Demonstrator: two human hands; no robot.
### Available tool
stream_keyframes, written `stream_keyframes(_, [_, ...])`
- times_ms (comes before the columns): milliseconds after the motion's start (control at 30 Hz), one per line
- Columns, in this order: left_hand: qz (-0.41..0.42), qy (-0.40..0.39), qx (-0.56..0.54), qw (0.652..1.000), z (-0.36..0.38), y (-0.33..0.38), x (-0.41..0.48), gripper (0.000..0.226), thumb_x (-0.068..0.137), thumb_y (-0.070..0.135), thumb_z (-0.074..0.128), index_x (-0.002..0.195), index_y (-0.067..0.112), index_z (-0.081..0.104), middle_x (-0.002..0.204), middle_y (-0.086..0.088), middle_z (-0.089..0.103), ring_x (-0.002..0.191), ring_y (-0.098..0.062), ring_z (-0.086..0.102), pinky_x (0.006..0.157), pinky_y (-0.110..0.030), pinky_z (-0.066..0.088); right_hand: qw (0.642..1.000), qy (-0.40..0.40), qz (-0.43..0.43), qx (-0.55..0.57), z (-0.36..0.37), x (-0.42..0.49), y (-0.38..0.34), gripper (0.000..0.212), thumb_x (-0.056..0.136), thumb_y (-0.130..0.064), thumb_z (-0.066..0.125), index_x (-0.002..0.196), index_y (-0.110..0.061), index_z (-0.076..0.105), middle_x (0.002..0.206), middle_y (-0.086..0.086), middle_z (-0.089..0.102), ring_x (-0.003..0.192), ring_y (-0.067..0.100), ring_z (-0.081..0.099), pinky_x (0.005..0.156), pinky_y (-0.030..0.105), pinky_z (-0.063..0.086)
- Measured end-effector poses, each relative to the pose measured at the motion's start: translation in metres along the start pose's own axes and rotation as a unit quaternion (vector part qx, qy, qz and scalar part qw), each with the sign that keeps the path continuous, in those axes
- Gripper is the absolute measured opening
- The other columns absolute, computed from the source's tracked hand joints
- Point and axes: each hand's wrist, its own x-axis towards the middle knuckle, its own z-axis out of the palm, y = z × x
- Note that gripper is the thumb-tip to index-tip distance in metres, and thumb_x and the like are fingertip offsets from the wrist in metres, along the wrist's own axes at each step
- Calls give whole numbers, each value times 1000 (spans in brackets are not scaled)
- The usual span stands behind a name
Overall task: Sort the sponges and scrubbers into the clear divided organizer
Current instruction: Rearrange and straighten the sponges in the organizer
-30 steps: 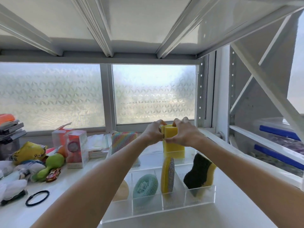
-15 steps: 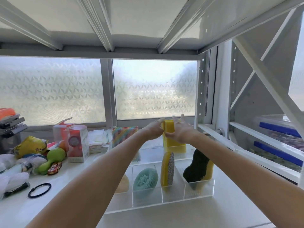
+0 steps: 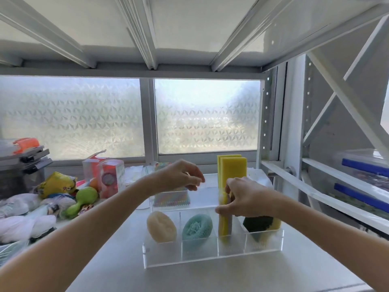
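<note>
The clear divided organizer (image 3: 210, 257) stands on the white shelf. Its front row holds a beige oval sponge (image 3: 161, 226), a teal mesh scrubber (image 3: 196, 227), a yellow sponge with a grey scrub face (image 3: 224, 226) and a dark scrubber on a yellow sponge (image 3: 260, 224). In the back row a rainbow-striped sponge (image 3: 171, 199) sits at the left, and two yellow sponges (image 3: 232, 169) stand upright at the right. My left hand (image 3: 181, 175) hovers over the back left compartment, fingers loosely apart and holding nothing. My right hand (image 3: 244, 197) pinches the top of the yellow and grey sponge.
To the left lie a green toy (image 3: 81, 199), a yellow packet (image 3: 56, 184), white bags (image 3: 25, 224) and a pink-red box (image 3: 109, 178). A stack of dark trays (image 3: 25, 161) stands at the far left. The white rack frame (image 3: 294, 178) and blue-handled bins (image 3: 366, 167) are to the right.
Both hands let go of the upright yellow sponges at the back and drew toward me. My right hand dropped onto the yellow and grey sponge in the front row.
</note>
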Motion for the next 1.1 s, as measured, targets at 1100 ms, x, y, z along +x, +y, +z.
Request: stream_keyframes(1100, [-48, -94, 227, 968, 30, -6, -15, 30, 81, 35, 69, 102, 14, 64, 75, 12, 56, 72, -11, 55, 63, -21, 45, 995, 50, 85, 10, -11, -13, 85, 39, 75, -39, 73, 98, -16, 53, 96, 4, 60, 87, 18, 61, 81, 34, 56])
